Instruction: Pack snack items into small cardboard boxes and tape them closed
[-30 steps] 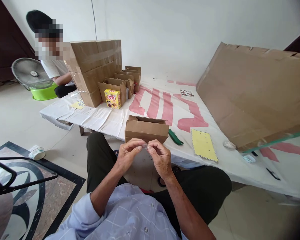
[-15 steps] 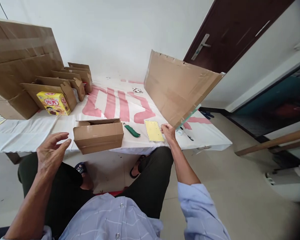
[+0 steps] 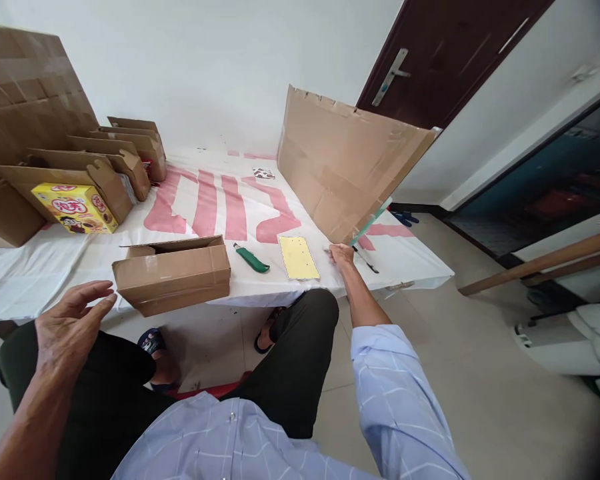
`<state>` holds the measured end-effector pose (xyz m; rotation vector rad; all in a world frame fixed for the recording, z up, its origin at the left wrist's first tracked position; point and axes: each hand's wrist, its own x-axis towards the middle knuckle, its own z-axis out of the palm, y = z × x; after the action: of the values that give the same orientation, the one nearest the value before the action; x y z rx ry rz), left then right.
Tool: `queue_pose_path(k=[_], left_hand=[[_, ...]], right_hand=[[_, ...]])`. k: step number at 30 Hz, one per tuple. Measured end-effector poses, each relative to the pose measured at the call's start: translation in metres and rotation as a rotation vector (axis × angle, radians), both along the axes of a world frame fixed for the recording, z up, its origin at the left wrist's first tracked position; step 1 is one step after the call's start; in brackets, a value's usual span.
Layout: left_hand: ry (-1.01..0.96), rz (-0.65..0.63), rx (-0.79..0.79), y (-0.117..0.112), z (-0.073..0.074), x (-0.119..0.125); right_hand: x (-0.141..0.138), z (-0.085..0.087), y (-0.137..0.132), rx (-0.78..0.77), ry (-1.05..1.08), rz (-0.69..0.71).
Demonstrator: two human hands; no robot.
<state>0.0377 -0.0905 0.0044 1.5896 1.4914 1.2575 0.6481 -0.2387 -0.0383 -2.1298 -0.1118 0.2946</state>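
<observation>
My left hand (image 3: pixel 70 327) hovers open, fingers spread, just left of a small brown taped carton (image 3: pixel 173 273) at the table's front edge, not touching it. My right hand (image 3: pixel 341 255) reaches out to the table top, its fingers curled together beside a yellow sheet (image 3: pixel 299 257) and under the lower corner of a big flat cardboard sheet (image 3: pixel 345 173). Whatever the fingers pinch is too small to see. A green utility knife (image 3: pixel 251 259) lies between the carton and the yellow sheet.
The low table has a white cloth with pink stripes (image 3: pixel 205 207). A yellow printed box (image 3: pixel 75 208) sits among open cartons (image 3: pixel 120 160) at the left, behind them large stacked cartons (image 3: pixel 20 100). A dark door (image 3: pixel 430 60) and a wooden pole (image 3: pixel 540 263) are to the right.
My hands, pinched together in front of me a second ago, have parted. The right went out to the table by the yellow sheet, the left opened and dropped left. My view swung right.
</observation>
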Motion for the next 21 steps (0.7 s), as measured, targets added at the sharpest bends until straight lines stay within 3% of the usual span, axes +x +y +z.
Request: queue_pose_path(k=[14, 21], left_hand=[[-0.034, 0.011, -0.041, 0.006, 0.004, -0.003], [-0.011, -0.028, -0.043, 0.008, -0.002, -0.005]], right_hand=[[0.018, -0.012, 0.004, -0.003, 0.059, -0.033], [0.017, -0.013, 0.005, -0.022, 0.048, -0.034]])
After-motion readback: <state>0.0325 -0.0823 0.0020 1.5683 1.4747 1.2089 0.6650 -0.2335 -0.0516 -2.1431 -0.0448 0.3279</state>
